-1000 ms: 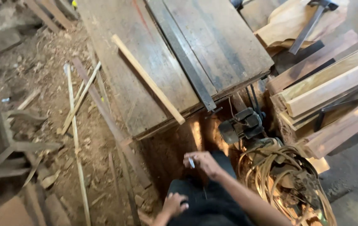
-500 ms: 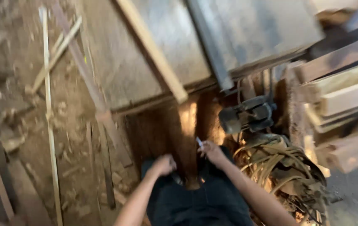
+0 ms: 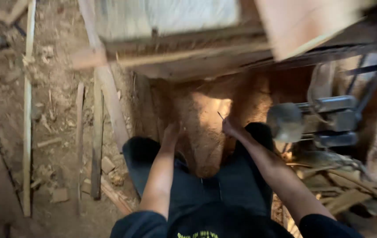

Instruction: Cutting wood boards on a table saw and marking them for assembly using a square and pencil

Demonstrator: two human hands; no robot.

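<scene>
Nail-thin sliver [image 3: 219, 115] pinched in my right hand [image 3: 230, 128], now lower than half a second ago; left hand [image 3: 171, 132], grip unclear, has reached the sawdust mound [image 3: 206, 132].

- A thin, dark, pencil-like stick [image 3: 219, 115], short and slim, pokes up and to the left out of the closed right hand [image 3: 229, 128], tilted, above the lit mound of reddish sawdust. Blur hides its tip and material.
- The left hand [image 3: 171, 132] reaches down with nothing visible in it.
</scene>
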